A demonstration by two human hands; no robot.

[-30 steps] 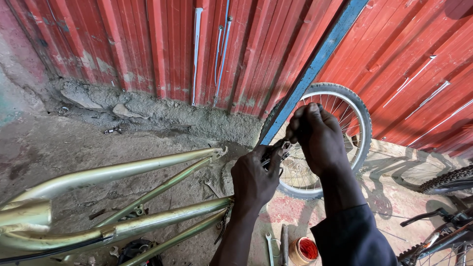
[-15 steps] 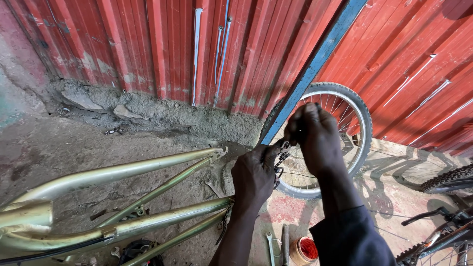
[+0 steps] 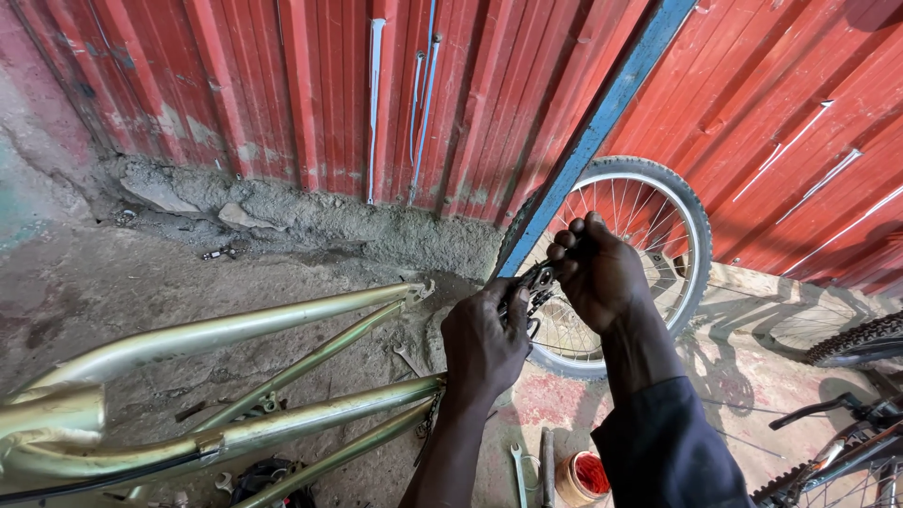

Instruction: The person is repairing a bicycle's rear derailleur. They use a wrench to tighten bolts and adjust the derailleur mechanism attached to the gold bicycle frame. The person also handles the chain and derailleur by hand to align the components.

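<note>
My left hand (image 3: 484, 343) and my right hand (image 3: 594, 273) meet over a small dark metal bicycle part (image 3: 534, 282) with links, held between the fingers of both. It sits just past the rear end of a pale green bicycle frame (image 3: 235, 329) that lies on its side on the ground, stretching to the left. My right arm wears a dark sleeve (image 3: 668, 452). Most of the metal part is hidden by my fingers.
A spoked bicycle wheel (image 3: 658, 202) leans on the red corrugated wall (image 3: 329, 85) beside a slanted blue bar (image 3: 602, 122). A wrench (image 3: 519, 470) and a small orange tub (image 3: 578, 478) lie on the ground below. Another bicycle (image 3: 847, 423) stands at right.
Both hands have stayed at the same spot; my fingers shifted slightly on the metal part. The view is nearly unchanged.
</note>
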